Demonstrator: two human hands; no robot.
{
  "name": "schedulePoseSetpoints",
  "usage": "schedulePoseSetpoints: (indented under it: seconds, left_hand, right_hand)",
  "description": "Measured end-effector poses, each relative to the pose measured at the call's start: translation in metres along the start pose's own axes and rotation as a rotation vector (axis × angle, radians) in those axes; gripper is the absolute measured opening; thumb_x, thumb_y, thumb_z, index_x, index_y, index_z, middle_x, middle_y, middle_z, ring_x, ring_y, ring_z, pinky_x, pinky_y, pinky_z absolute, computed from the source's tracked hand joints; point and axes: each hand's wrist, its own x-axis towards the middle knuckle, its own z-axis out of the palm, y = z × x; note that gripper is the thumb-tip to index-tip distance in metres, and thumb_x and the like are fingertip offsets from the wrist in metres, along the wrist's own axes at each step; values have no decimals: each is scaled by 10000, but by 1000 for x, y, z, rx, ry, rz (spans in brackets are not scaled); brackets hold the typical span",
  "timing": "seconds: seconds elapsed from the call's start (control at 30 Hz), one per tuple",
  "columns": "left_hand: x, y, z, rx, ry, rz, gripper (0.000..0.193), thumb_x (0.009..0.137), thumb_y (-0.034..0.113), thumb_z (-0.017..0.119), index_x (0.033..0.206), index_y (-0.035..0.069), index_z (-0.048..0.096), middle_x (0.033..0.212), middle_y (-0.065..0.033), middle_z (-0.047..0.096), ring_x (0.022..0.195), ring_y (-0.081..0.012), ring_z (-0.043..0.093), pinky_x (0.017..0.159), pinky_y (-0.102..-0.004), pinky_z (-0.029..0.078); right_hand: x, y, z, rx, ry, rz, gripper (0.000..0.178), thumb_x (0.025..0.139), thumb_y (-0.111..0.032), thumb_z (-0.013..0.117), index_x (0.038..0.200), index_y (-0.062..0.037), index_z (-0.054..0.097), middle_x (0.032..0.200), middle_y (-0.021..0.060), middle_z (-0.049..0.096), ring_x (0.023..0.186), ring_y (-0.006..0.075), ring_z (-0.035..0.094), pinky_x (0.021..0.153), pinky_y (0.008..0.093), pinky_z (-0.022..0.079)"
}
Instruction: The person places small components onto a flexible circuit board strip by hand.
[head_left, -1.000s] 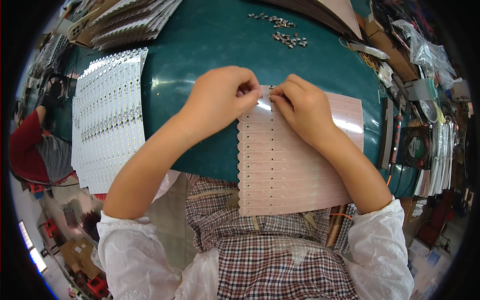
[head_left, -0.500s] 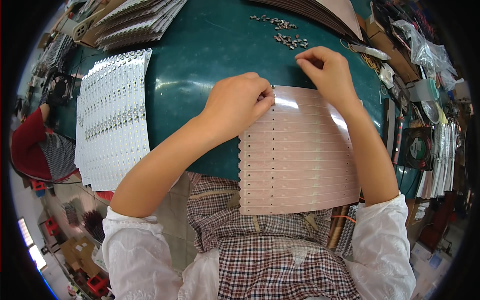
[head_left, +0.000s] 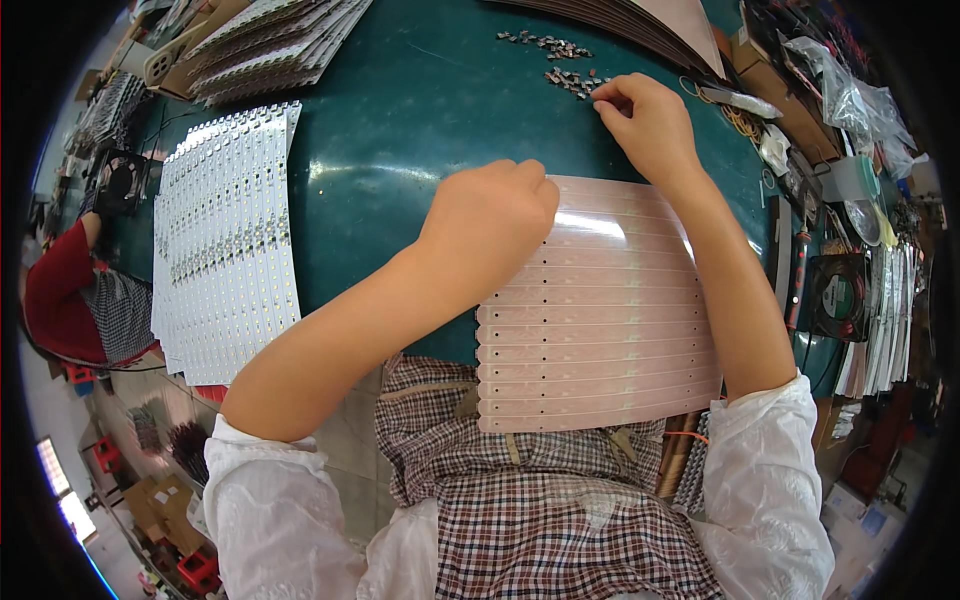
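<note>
A pinkish sheet of joined strip boards (head_left: 610,340), with rows of small dark holes, lies in front of me over the table's near edge. My left hand (head_left: 495,220) is closed over the sheet's far left corner, fingers curled under and their tips hidden. At the near edge of a small pile of tiny metallic parts (head_left: 570,83) is my right hand (head_left: 645,125), thumb and forefinger pinched together. Whatever may be between those fingertips is too small to make out. A second cluster of such parts (head_left: 545,43) lies just beyond.
White LED strip panels (head_left: 225,240) are stacked at the left of the green table (head_left: 380,130), with another stack (head_left: 275,50) behind. Brown sheets (head_left: 640,35) lie at the far right. A fan (head_left: 838,295), tools and a plastic bag (head_left: 850,95) crowd the right side. Someone in red (head_left: 65,290) sits left.
My right hand has moved away from me to the pile of tiny parts. The left hand has shifted slightly right and rolled over, so its fingertips no longer show.
</note>
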Motion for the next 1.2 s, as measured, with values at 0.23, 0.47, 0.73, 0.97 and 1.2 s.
schedulePoseSetpoints:
  seconds: [0.23,0.47,0.73,0.97,1.2]
  left_hand:
    - [0,3,-4,52,-25,43,121,776,149,736,766,78,638,750,-44,570,671,-217,627,569,-360,518]
    - [37,-41,-20,-453,-171,-351,205,852,224,741,964,55,762,872,-102,744,786,-260,700,705,-351,541]
    - [93,-79,56,-119,148,-350,163,889,266,719,999,175,797,920,-58,689,853,-258,684,747,-396,541]
    - [91,-75,50,-114,66,-340,146,861,264,738,937,146,778,908,-41,707,859,-243,691,740,-392,544]
    - [68,-67,20,-396,-41,-492,169,853,228,741,950,90,747,882,-40,739,841,-176,695,786,-324,544]
  right_hand:
    - [10,1,21,-198,84,-150,124,868,-193,707,887,-77,743,910,68,691,837,293,677,718,400,538]
    - [-9,-20,-11,160,66,89,186,849,-199,716,890,-18,724,851,89,710,718,223,664,691,339,530]
    - [-89,-73,-34,453,-315,101,123,919,-120,660,929,3,672,818,121,693,688,221,652,667,345,520]
    - [-103,-69,-20,315,-334,-83,120,939,-146,651,952,-27,645,869,153,707,750,350,677,681,428,525]
    - [-97,-70,-14,217,-292,-93,133,957,-154,622,980,-23,620,910,170,717,801,389,682,702,466,529]
